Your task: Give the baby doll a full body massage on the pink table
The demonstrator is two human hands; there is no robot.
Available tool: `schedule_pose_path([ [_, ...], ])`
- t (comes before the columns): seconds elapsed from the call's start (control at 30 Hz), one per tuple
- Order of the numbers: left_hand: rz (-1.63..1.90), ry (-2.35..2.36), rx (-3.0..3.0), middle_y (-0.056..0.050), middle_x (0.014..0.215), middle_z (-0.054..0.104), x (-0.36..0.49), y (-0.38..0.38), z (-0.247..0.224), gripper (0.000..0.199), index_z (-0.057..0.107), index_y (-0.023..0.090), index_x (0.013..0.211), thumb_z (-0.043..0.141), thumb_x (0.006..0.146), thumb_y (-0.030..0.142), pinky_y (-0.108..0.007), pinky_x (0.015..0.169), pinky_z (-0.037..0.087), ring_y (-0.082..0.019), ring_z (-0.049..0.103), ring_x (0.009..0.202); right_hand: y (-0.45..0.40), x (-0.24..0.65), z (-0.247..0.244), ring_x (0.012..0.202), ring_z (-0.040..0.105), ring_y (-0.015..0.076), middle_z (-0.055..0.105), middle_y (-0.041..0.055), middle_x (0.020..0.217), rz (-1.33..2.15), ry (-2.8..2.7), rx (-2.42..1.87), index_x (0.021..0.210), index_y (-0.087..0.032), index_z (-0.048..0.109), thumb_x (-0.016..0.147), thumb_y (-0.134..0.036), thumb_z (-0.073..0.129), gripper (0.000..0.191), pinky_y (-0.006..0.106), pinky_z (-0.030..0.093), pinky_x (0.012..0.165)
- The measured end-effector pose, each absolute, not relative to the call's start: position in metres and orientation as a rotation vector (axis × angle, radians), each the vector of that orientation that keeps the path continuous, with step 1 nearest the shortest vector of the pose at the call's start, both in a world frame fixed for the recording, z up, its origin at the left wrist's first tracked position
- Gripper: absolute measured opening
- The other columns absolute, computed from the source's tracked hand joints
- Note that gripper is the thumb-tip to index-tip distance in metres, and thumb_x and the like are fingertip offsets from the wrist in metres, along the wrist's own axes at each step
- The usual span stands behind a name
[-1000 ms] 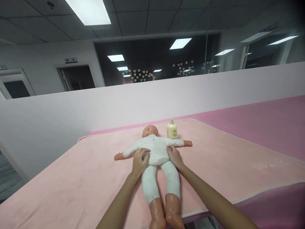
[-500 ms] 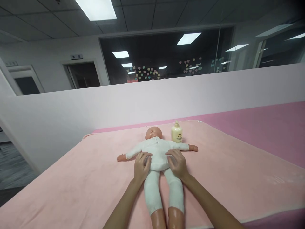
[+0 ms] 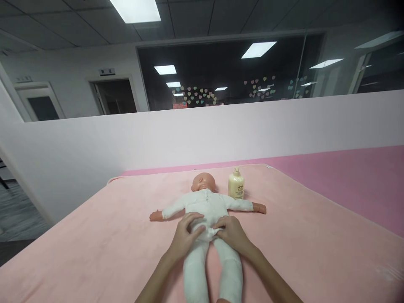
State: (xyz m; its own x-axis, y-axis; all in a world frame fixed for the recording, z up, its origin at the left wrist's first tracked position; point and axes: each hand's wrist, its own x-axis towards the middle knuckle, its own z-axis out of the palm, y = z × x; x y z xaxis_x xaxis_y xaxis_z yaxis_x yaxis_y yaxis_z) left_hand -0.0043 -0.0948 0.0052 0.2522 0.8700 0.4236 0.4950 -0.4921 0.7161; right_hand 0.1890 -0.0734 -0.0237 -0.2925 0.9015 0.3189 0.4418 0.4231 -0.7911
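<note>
A baby doll (image 3: 206, 204) with a white cloth body lies stretched out, its bare head turned to the left and its arms spread wide. Against the left side of its lower torso rests my left hand (image 3: 185, 235), thumb and fingers apart on the cloth. My right hand (image 3: 234, 235) is at the opposite side of the waist, its thumb and fingertips pinching a fold of the white cloth. The fabric is bunched between both hands. Beyond the doll's right-hand arm stands a pale yellow pump bottle (image 3: 236, 185), touched by neither hand.
A peach-pink towel (image 3: 120, 235) covers the surface beneath the doll. Pink padding (image 3: 347, 176) shows along the right and back. Behind rises a low white wall (image 3: 195, 139), with a dark window (image 3: 221, 67) bearing heart stickers above it.
Both hands have slid down the doll's torso toward me and closer together. The right fingers now pinch the cloth, which has wrinkled at the waist. The view has shifted slightly.
</note>
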Motion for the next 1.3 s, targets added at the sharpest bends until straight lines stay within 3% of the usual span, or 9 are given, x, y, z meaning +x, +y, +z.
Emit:
schedule_pose_path([
  [0.2, 0.997, 1.461, 2.276, -0.006, 0.106, 0.063, 0.001, -0.082, -0.005, 0.030, 0.064, 0.028, 0.106, 0.059, 0.076, 0.031, -0.042, 0.089, 0.042, -0.025, 0.055, 0.103, -0.071, 0.184, -0.023, 0.075, 0.060, 0.0186, 0.069, 0.0020, 0.075, 0.702, -1.981, -1.125, 0.067, -0.023, 0.072, 0.055, -0.004, 0.046, 0.035, 0.029, 0.044, 0.071],
  [0.4, 0.959, 1.642, 2.309, -0.005, 0.083, 0.068, 0.016, -0.067, -0.002, 0.014, 0.067, 0.020, 0.080, 0.056, 0.071, 0.018, -0.039, 0.080, 0.043, -0.024, 0.059, 0.085, -0.061, 0.194, -0.019, 0.082, 0.061, 0.0204, 0.068, 0.0055, 0.091, 0.919, -1.813, -1.070, 0.094, -0.019, 0.069, 0.066, -0.022, 0.056, 0.031, 0.033, 0.047, 0.075],
  [0.5, 1.053, 1.582, 2.249, -0.003, 0.080, 0.067, 0.016, -0.065, -0.007, 0.011, 0.066, 0.020, 0.075, 0.055, 0.071, 0.017, -0.036, 0.077, 0.044, -0.022, 0.059, 0.083, -0.044, 0.196, -0.017, 0.089, 0.059, 0.0224, 0.067, 0.0074, 0.096, 0.761, -1.779, -1.148, 0.100, -0.018, 0.067, 0.066, -0.024, 0.059, 0.036, 0.035, 0.045, 0.081],
  [0.57, 1.094, 1.487, 2.221, -0.003, 0.081, 0.068, 0.012, -0.066, -0.009, 0.013, 0.067, 0.021, 0.077, 0.055, 0.072, 0.018, -0.035, 0.078, 0.045, -0.020, 0.059, 0.082, -0.033, 0.193, -0.015, 0.094, 0.057, 0.0241, 0.066, 0.0081, 0.098, 0.653, -1.898, -1.155, 0.095, -0.018, 0.068, 0.062, -0.020, 0.063, 0.034, 0.035, 0.042, 0.085],
  [0.73, 1.093, 1.412, 2.071, -0.004, 0.090, 0.069, 0.000, -0.060, 0.001, 0.021, 0.069, 0.020, 0.089, 0.053, 0.078, 0.027, -0.033, 0.074, 0.048, -0.019, 0.062, 0.081, -0.020, 0.178, -0.014, 0.077, 0.059, 0.0212, 0.067, 0.0064, 0.076, 0.544, -2.037, -1.227, 0.069, -0.018, 0.066, 0.067, -0.008, 0.050, 0.019, 0.031, 0.041, 0.072],
  [0.9, 0.948, 1.541, 2.337, -0.008, 0.103, 0.066, 0.001, -0.039, 0.023, 0.033, 0.067, 0.019, 0.102, 0.059, 0.070, 0.022, -0.037, 0.083, 0.046, -0.025, 0.059, 0.096, -0.020, 0.176, -0.024, 0.073, 0.059, 0.0188, 0.067, 0.0036, 0.074, 0.548, -1.990, -1.163, 0.068, -0.020, 0.065, 0.068, -0.010, 0.050, 0.017, 0.028, 0.040, 0.068],
  [1.17, 0.463, 1.829, 2.475, -0.007, 0.081, 0.070, 0.021, -0.020, 0.032, 0.026, 0.069, 0.018, 0.080, 0.049, 0.065, 0.011, -0.030, 0.064, 0.043, -0.021, 0.062, 0.075, 0.006, 0.196, 0.013, 0.059, 0.051, 0.0137, 0.059, 0.0006, 0.061, 0.613, -2.240, -1.204, 0.059, -0.018, 0.062, 0.077, -0.034, 0.052, 0.025, 0.024, 0.033, 0.055],
  [1.23, 0.415, 1.807, 2.467, -0.004, 0.083, 0.070, 0.020, -0.016, 0.033, 0.027, 0.069, 0.020, 0.080, 0.050, 0.064, 0.012, -0.027, 0.064, 0.042, -0.019, 0.062, 0.076, 0.015, 0.197, 0.026, 0.067, 0.054, 0.0147, 0.062, 0.0013, 0.072, 0.485, -2.288, -1.271, 0.071, -0.018, 0.065, 0.069, -0.030, 0.062, 0.012, 0.023, 0.033, 0.057],
  [1.3, 0.368, 1.758, 2.463, -0.002, 0.083, 0.071, 0.018, -0.013, 0.036, 0.028, 0.070, 0.023, 0.080, 0.050, 0.063, 0.014, -0.026, 0.064, 0.042, -0.019, 0.062, 0.076, 0.020, 0.192, 0.032, 0.069, 0.054, 0.0159, 0.062, 0.0019, 0.072, 0.375, -2.415, -1.345, 0.070, -0.018, 0.064, 0.061, -0.024, 0.068, 0.013, 0.023, 0.031, 0.056],
])
